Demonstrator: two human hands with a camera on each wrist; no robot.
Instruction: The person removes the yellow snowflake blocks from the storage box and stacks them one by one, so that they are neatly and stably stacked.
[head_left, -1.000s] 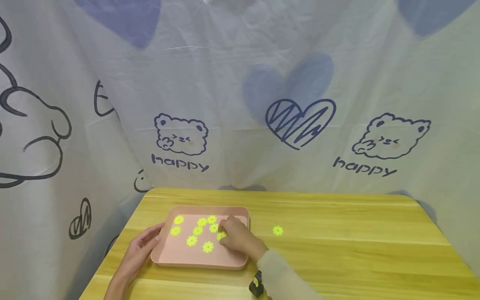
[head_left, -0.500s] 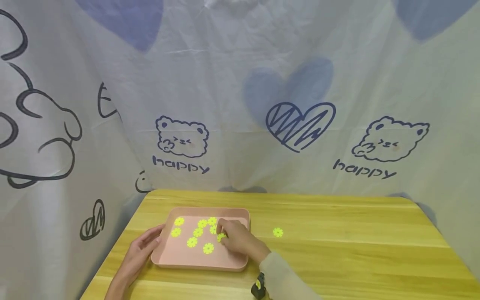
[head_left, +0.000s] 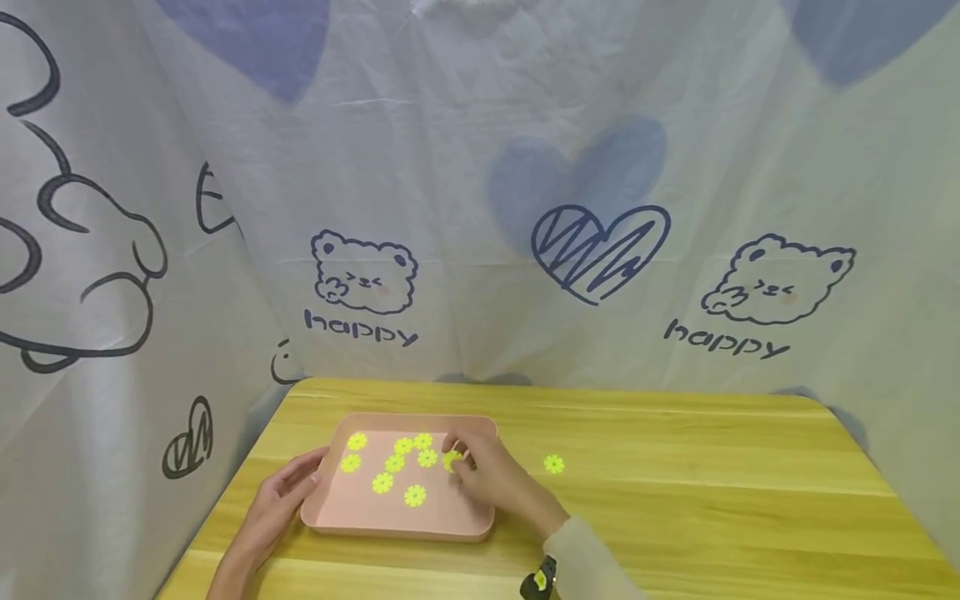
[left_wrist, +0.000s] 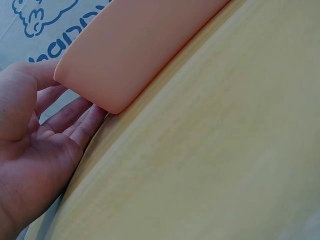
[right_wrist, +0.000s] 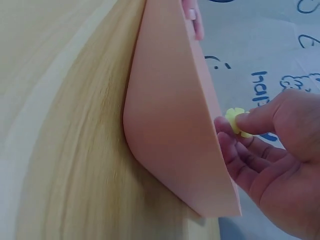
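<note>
A pink tray (head_left: 390, 530) on the wooden table holds several bright yellow, flower-shaped interlocking discs (head_left: 415, 496). My left hand (head_left: 273, 504) grips the tray's left side; in the left wrist view, the thumb (left_wrist: 47, 72) lies at the rim and the other fingers are against the outer wall. Over the right part of the tray, my right hand (head_left: 498, 475) pinches one yellow disc (right_wrist: 235, 121) between thumb and fingers, at rim height in the right wrist view. The held disc is partly covered by the fingertips.
One more yellow disc (head_left: 553, 464) lies on the table (head_left: 712, 500) to the right of the tray. A white curtain (head_left: 465, 333) printed with hearts and bears hangs behind the table. A dark band (head_left: 538, 581) is on the right wrist.
My right hand has risen and shifted to the right, lifting a yellow disc from the tray floor. The left hand and the tray have stayed in place.
</note>
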